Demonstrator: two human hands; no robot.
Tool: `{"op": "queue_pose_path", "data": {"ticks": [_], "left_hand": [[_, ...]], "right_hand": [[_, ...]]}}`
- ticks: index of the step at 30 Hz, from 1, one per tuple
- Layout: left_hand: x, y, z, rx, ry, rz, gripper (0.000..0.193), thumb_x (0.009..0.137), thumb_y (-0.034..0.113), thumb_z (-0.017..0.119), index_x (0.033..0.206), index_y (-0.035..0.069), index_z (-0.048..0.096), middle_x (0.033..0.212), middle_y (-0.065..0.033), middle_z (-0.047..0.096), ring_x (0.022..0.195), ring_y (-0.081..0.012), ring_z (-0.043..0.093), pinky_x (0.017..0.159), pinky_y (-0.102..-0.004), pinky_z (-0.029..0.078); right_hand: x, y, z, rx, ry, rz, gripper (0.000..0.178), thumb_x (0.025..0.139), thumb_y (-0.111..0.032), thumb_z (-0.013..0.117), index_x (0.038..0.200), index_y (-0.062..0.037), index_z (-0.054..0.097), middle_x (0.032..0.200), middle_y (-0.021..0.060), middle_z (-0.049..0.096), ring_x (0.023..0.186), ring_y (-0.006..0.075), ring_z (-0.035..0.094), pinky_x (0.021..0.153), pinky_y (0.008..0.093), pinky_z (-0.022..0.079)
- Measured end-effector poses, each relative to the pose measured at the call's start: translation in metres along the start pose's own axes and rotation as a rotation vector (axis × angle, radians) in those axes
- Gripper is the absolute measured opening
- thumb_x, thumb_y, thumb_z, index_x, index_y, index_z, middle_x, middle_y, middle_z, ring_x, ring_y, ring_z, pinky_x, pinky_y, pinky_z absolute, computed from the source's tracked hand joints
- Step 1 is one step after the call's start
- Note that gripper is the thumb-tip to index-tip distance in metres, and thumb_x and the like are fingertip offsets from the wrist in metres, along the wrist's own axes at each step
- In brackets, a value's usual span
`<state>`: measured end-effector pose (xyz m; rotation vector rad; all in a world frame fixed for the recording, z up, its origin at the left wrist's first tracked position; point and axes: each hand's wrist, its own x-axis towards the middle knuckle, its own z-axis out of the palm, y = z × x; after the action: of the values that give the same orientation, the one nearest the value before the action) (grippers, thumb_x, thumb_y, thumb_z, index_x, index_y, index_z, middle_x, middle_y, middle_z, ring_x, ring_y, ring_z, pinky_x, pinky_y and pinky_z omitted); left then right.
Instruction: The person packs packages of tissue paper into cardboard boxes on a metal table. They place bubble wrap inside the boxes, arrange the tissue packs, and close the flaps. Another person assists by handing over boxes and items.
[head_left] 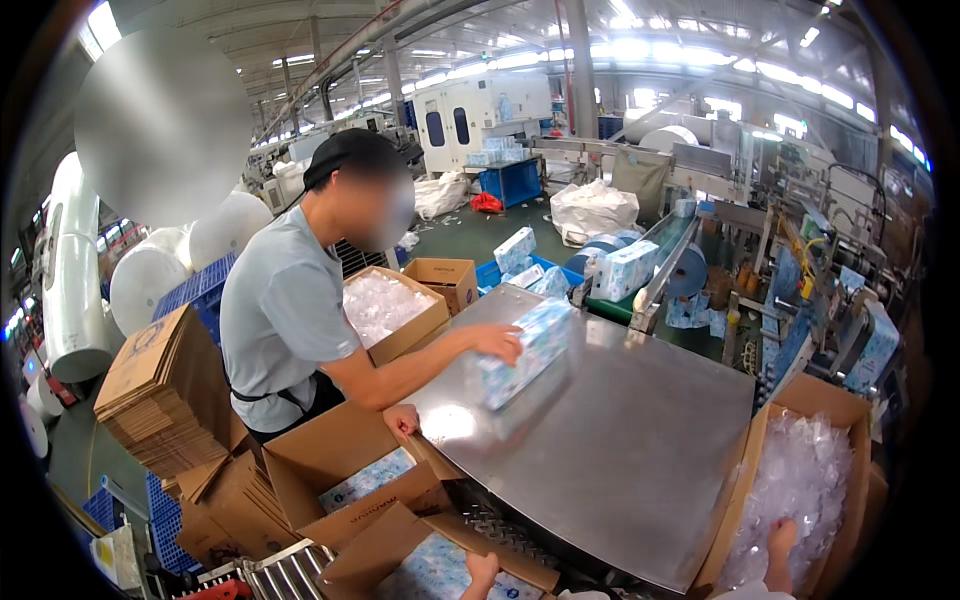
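Note:
My left hand (pixel 482 572), its fingers bent together, is over an open cardboard box (pixel 375 548) at the bottom edge. Blue-and-white packs (pixel 432 570) lie inside that box; whether the hand grips anything is hidden. At the lower right, my right hand (pixel 782 538) reaches into a carton (pixel 722 520) heaped with clear plastic pieces (pixel 800 470). Its fingers are curled among the plastic, and what they hold cannot be made out. Across the metal table (pixel 620 430), a co-worker's hand (pixel 498 343) rests on a motion-blurred blue-and-white pack (pixel 535 350).
The co-worker (pixel 285 300) stands at the table's left side, other hand by a second open box (pixel 310 455) of packs. Flattened cartons (pixel 165 390) are stacked farther left. A conveyor (pixel 668 255) carrying packs meets the table's far side. Rollers (pixel 285 572) lie at the lower left.

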<state>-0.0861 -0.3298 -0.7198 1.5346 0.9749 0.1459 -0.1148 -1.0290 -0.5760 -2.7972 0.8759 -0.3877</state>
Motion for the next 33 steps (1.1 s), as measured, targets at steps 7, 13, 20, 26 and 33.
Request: {"op": "queue_pose_path", "data": {"ticks": [7,13,20,26,33], "left_hand": [[-0.022,0.052,-0.005,0.097,-0.179,0.132,0.045,0.073,0.027,0.073,0.106,-0.002,0.061,0.099,-0.0190,0.067,0.092,-0.0300,0.065,0.080,-0.0363,0.050],[-0.094,0.145,-0.050,0.412,-0.211,0.386,0.054,0.079,0.034,0.070,0.117,-0.003,0.057,0.103,-0.0195,0.064,0.096,-0.0280,0.064,0.080,-0.0341,0.050],[-0.172,0.197,-0.120,0.199,-0.418,0.542,0.045,0.086,0.025,0.066,0.122,-0.001,0.055,0.121,-0.0154,0.058,0.106,-0.0248,0.059,0.086,-0.0350,0.049],[-0.200,0.187,-0.180,0.120,-0.166,0.414,0.037,0.089,0.016,0.062,0.118,-0.006,0.055,0.110,-0.0168,0.062,0.102,-0.0192,0.060,0.087,-0.0296,0.048],[-0.203,0.150,-0.181,0.024,-0.118,0.472,0.028,0.093,0.014,0.057,0.114,-0.005,0.057,0.103,-0.0093,0.062,0.094,-0.0150,0.060,0.083,-0.0258,0.047]], "right_hand": [[0.002,0.008,-0.035,0.108,0.254,-0.165,0.014,0.078,-0.011,0.063,0.077,0.0017,0.056,0.083,0.0205,0.058,0.079,0.0406,0.055,0.068,0.0466,0.043],[0.027,0.026,-0.026,0.043,0.140,-0.138,0.017,0.077,-0.014,0.065,0.078,0.0019,0.058,0.077,0.0239,0.058,0.075,0.0434,0.056,0.066,0.0500,0.043],[0.026,0.065,0.006,-0.008,0.161,-0.241,0.022,0.073,-0.016,0.069,0.068,0.0027,0.058,0.074,0.0213,0.060,0.071,0.0393,0.057,0.063,0.0472,0.044],[0.030,0.064,-0.006,0.163,0.107,-0.011,0.018,0.077,-0.014,0.066,0.077,0.0034,0.063,0.080,0.0217,0.062,0.075,0.0371,0.059,0.068,0.0437,0.045],[0.039,0.045,-0.056,1.368,0.067,0.521,0.020,0.084,-0.027,0.064,0.084,-0.0078,0.062,0.072,0.0040,0.059,0.060,0.0163,0.057,0.054,0.0333,0.047]]}}
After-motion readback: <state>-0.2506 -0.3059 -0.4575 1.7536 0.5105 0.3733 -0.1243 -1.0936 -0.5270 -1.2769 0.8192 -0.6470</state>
